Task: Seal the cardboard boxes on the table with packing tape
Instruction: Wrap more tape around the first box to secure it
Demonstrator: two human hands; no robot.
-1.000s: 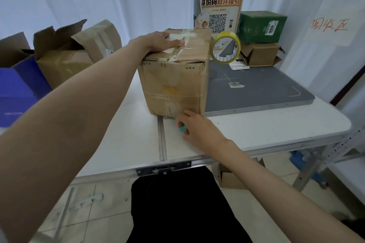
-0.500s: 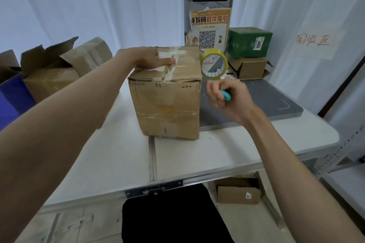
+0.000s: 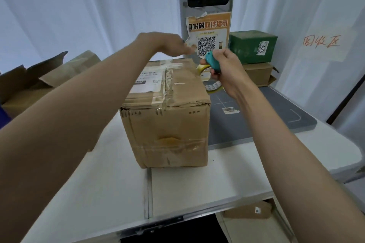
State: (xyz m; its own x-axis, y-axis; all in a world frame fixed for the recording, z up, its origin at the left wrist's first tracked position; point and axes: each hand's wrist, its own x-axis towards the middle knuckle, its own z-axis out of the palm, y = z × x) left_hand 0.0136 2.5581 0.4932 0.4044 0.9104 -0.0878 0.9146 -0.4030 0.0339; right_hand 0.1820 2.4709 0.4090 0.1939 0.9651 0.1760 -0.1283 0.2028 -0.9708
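Brown cardboard box [image 3: 167,112] at centre of white folding table [image 3: 227,179], white shipping label on top, print unreadable. Left hand [image 3: 169,45] above box, fingers extended, empty. Right hand [image 3: 225,69] grips small teal cutter [image 3: 211,61] beside yellow-cored tape roll [image 3: 211,83]. Green box [image 3: 252,46] label: "4006".

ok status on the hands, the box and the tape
Left hand open, raised above box. Right hand gripping teal cutter at tape roll. Nothing blocking box top.

Soft even daylight, wide-angle edge warping
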